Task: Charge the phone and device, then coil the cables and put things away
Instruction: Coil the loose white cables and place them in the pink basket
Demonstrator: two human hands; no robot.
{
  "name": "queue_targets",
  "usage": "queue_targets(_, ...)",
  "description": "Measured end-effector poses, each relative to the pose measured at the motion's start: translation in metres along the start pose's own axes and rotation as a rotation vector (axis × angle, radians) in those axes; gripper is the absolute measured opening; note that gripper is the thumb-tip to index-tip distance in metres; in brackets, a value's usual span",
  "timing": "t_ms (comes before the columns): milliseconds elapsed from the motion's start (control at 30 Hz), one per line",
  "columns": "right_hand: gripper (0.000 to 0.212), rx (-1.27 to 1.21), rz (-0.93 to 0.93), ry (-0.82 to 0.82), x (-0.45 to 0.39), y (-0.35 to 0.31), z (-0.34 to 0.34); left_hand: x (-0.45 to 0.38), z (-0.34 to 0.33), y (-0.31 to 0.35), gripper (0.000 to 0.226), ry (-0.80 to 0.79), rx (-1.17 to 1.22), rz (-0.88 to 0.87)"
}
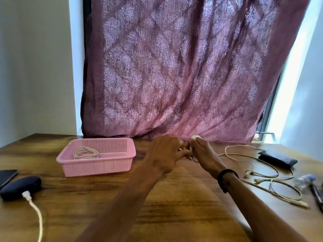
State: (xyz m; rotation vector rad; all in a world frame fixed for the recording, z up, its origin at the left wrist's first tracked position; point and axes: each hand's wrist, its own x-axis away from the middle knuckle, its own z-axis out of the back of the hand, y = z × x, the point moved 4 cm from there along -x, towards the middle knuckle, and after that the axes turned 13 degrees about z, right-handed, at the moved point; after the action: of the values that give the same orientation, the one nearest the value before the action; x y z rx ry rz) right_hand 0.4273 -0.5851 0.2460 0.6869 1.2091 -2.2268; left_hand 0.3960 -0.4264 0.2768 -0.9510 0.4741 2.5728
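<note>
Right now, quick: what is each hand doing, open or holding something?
Left hand: fingers curled, pinching the white cable it is coiling.
Right hand: grips the coiled part of the same cable.

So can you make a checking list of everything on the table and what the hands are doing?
Surface: wooden table, bare in the middle.
Job's things: pink basket holds one coiled cable; dark device has a white cable plugged in; phone at the left edge.
Clutter: dark pouch; blurred things at the right edge, cannot tell what.
Grippers: left hand and right hand hold a whitish cable coil between them.
Cables: loose cables sprawl on the right.
Surroundings: pink curtain, pale walls.
</note>
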Motion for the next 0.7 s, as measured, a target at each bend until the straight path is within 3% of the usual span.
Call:
queue_targets(133, 0.048, -0.114, -0.006, -0.14, 0.003, -0.012, -0.013, -0.001, 0.011, -0.012, 0.045, 0.066, -0.015, -0.007)
queue_targets(267, 0.078, -0.339, -0.15, -0.23, 0.012, -0.024, -0.018, -0.003, 0.017, -0.018, 0.052, 0.12, 0.03, -0.021)
queue_targets(433, 0.069, -0.556, -0.223, -0.346, 0.015, -0.043, -0.027, -0.002, 0.017, -0.043, 0.044, 0.303, 0.099, 0.121)
queue_targets(567, 0.064, -0.916, -0.204, -0.28, 0.01, -0.051, -0.031, 0.003, -0.004, -0.038, 0.038, 0.248, 0.327, 0.209)
queue_targets(700, 0.063, -1.124, -0.222, -0.176, 0.008, -0.051, -0.021, 0.002, -0.028, -0.022, 0.025, 0.202, 0.532, 0.097)
